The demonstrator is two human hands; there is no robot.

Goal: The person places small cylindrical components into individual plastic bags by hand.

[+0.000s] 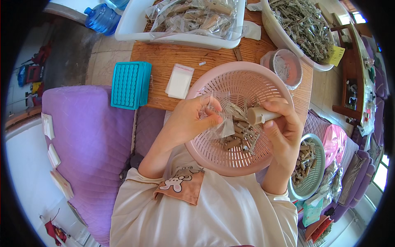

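Over pink basket [237,168], left hand [187,119] pinches clear bag [225,128]; right hand [286,128] grip closed round tan cylinder [256,116]; slackening could drop it.

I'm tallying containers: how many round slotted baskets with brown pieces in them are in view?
2: the pink basket beneath the left hand and right hand, and the green basket beside the right forearm. Others may be hidden.

There is one held tan roll [260,115], one pink basket [242,164], one round green basket [305,192] and one rectangular white bin [133,24].
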